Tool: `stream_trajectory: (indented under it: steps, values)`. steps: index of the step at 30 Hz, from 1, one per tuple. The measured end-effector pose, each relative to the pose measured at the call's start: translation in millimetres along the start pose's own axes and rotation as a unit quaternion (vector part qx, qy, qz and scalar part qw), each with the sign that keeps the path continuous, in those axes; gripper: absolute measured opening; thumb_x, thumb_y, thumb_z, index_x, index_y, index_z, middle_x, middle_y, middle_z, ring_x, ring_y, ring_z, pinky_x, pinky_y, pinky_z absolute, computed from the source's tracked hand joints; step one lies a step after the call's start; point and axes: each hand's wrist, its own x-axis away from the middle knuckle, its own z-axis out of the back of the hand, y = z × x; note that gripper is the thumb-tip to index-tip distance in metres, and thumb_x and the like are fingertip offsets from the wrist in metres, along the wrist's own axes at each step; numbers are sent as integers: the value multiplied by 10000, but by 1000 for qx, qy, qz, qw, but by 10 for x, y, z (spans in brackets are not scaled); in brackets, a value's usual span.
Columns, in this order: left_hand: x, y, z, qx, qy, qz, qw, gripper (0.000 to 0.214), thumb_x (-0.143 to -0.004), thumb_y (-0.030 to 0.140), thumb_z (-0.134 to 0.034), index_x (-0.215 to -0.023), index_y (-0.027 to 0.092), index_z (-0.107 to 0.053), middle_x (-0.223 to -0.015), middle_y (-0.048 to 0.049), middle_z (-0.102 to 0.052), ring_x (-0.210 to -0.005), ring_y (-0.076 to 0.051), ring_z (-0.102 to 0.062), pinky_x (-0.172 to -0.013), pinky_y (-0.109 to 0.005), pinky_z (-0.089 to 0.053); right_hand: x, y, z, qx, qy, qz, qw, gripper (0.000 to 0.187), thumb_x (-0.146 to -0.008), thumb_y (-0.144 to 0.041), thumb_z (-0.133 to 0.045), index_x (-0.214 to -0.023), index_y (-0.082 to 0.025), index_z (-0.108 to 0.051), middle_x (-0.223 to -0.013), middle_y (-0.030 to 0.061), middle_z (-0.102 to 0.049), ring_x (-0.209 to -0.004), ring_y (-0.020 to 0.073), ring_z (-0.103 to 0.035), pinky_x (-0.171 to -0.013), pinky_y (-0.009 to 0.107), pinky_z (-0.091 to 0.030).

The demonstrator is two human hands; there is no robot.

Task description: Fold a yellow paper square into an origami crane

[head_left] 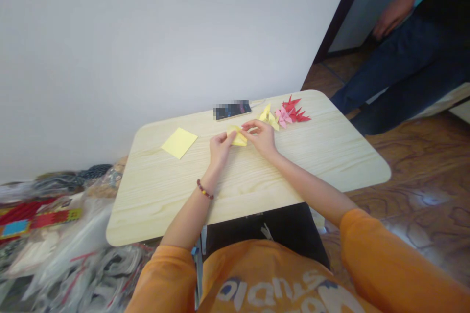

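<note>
A small folded piece of yellow origami paper (240, 140) is between my two hands, just above or on the tabletop. My left hand (220, 147) pinches its left side, thumb on top. The fingers of my right hand (262, 136) are closed at its upper right edge. Part of the paper is hidden by my fingers. To the left lies a flat square yellow sheet (179, 143). Right behind my right hand sit folded paper flowers: a yellow one (269, 117), a pink one (284, 116) and red ones (301, 116).
A phone (233, 110) lies at the back of the light wooden table (165, 205), close to the wall. Another person (411, 54) stands beyond the right end. Plastic bags and cloth items (73, 254) are heaped on the left.
</note>
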Motion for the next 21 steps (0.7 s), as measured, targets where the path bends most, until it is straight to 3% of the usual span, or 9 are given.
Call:
stream_trajectory:
  steps: [5,9,14,21]
  values:
    - [-36,61,58,51,-24,38,998,369,-593,467,-762,-741,135,-702,-727,-50,-701,-718,-170,-639,-685,-282,-497,-77,8,16,-173,-62,-134,974,283,-528,-356,-801,-723,-189,-681,-737,5,-678,-709,133,-612,-710,291,-518]
    - [-26,122,80,51,-61,50,996,357,-584,450,-775,-746,138,-710,-740,-60,-706,-705,-163,-635,-694,-284,-498,-94,56,37,-228,-104,-204,946,301,-477,-304,-834,-704,-183,-677,-721,-15,-666,-714,112,-607,-720,267,-515]
    - [-28,137,117,31,-88,46,995,348,-603,460,-762,-699,132,-699,-696,-52,-692,-659,-149,-620,-674,-275,-489,-91,113,39,-239,-144,-235,931,319,-483,-287,-839,-735,-176,-678,-737,-16,-665,-718,109,-616,-715,269,-513]
    - [-25,137,105,38,-73,49,995,383,-554,426,-798,-786,143,-682,-717,-45,-705,-634,-155,-635,-646,-280,-506,-68,79,21,-223,-136,-228,938,333,-465,-291,-845,-711,-175,-653,-713,-26,-644,-691,104,-603,-686,258,-503]
